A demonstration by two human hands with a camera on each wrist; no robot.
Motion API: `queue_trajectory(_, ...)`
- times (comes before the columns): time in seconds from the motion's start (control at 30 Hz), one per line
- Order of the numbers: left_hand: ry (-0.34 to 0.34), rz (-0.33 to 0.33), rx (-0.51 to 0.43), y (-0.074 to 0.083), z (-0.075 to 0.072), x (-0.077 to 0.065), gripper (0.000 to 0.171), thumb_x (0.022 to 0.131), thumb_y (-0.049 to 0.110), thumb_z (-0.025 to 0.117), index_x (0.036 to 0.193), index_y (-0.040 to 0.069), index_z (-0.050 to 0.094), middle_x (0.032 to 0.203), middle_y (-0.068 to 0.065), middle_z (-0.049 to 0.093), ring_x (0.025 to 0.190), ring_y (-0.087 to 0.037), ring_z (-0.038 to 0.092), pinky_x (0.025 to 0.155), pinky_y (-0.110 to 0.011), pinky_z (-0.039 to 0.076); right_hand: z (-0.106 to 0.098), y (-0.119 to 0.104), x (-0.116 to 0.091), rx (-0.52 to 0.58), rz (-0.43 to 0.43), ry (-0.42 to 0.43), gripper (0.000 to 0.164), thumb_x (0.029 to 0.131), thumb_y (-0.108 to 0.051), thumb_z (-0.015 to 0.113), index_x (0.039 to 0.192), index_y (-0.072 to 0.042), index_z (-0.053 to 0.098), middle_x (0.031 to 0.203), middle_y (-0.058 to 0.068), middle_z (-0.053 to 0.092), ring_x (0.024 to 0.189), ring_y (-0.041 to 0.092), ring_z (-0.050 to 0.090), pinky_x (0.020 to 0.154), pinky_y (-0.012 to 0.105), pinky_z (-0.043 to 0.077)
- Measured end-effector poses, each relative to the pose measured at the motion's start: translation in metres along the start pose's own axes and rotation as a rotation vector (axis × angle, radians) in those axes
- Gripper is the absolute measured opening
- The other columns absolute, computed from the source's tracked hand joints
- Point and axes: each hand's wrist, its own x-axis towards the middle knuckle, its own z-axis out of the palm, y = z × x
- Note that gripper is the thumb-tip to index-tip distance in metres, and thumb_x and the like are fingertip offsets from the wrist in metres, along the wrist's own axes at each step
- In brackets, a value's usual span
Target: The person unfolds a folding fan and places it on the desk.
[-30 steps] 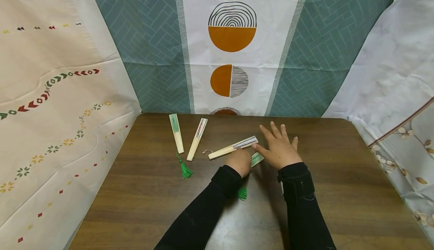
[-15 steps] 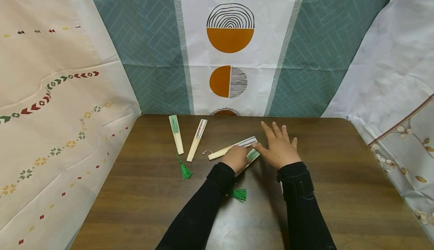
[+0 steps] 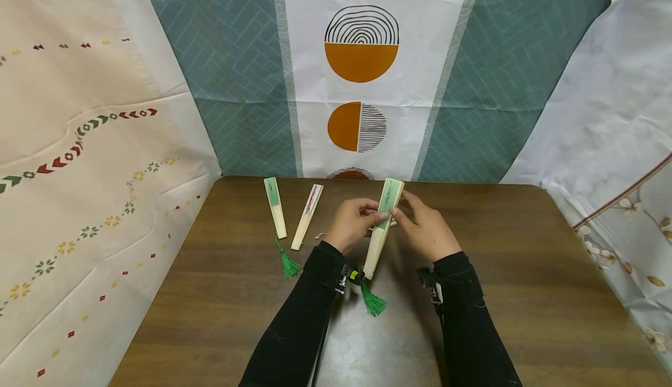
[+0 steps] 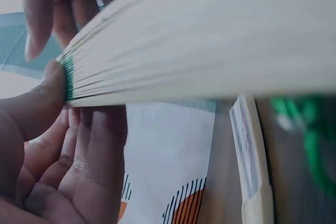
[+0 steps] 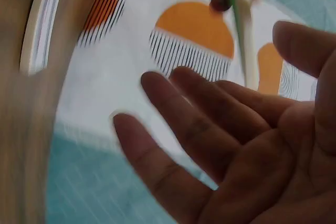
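My left hand pinches a folded hand fan, thumb on its green-covered part. This fan is raised and tilted, its pale ribs pointing toward me and a green tassel hanging from the lower end. In the left wrist view the fan's ribs run from the thumb across the picture. My right hand is just right of the fan, thumb near its edge; the right wrist view has its fingers stretched out, with the fan beyond them. Behind the raised fan a white-patterned folded fan lies on the table, mostly hidden in the head view.
Two more folded fans lie at the table's back left: a green one with a green tassel, and a white one with red print. The brown wooden table meets a patterned cloth at its back edge.
My left hand has lifted the green tasselled fan off the table and turned it upward. The right hand has drawn in its spread fingers and turned toward the fan.
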Motion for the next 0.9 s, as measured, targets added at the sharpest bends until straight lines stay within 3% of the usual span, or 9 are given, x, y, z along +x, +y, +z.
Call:
queue_trajectory(0.17,-0.026,-0.050,-0.129,-0.004,0.001,0.002,0.025,0.109,0.011,0.078,0.131,-0.002,0.078,0.110,-0.013,0.077,0.092,-0.013,0.073,0.078,-0.035,0.074,0.007,-0.003,0.000,0.126,0.000,-0.013,0.054,0.123,-0.038,0.053,0.163,-0.001,0.054,0.153,0.028,0.070,0.132,0.047,0.075,0.107,0.064,0.066)
queue_trajectory(0.37,-0.046,-0.101,-0.212,-0.009,0.002,0.002,0.027,0.111,0.012,0.077,0.134,-0.002,0.077,0.115,-0.012,0.079,0.095,-0.013,0.074,0.080,-0.034,0.074,0.011,0.002,0.002,0.325,0.086,-0.092,0.049,0.122,-0.032,0.057,0.157,0.003,0.058,0.140,0.030,0.073,0.117,0.039,0.082,0.083,0.047,0.075)
queue_trajectory(0.5,-0.047,-0.118,-0.237,-0.012,0.001,0.003,0.025,0.111,0.011,0.075,0.133,-0.003,0.077,0.114,-0.012,0.080,0.094,-0.012,0.074,0.078,-0.029,0.072,0.014,0.006,0.005,0.407,0.101,-0.111,0.047,0.122,-0.027,0.058,0.156,0.005,0.058,0.137,0.032,0.074,0.110,0.033,0.084,0.081,0.042,0.076)
queue_trajectory(0.7,-0.048,-0.122,-0.259,-0.008,-0.001,0.006,0.024,0.112,0.007,0.073,0.133,-0.005,0.075,0.106,-0.005,0.075,0.091,-0.011,0.072,0.071,-0.021,0.067,0.014,0.003,0.008,0.446,0.108,-0.077,0.039,0.121,-0.021,0.059,0.147,0.008,0.063,0.127,0.031,0.077,0.099,0.024,0.085,0.081,0.038,0.075)
queue_trajectory(0.9,-0.040,-0.117,-0.264,-0.004,-0.004,0.006,0.023,0.113,0.006,0.071,0.133,-0.005,0.074,0.107,-0.006,0.076,0.090,-0.010,0.073,0.080,-0.033,0.072,0.011,0.000,0.010,0.478,0.107,-0.054,0.037,0.121,-0.018,0.058,0.144,0.011,0.063,0.123,0.029,0.078,0.088,0.014,0.084,0.080,0.034,0.075)
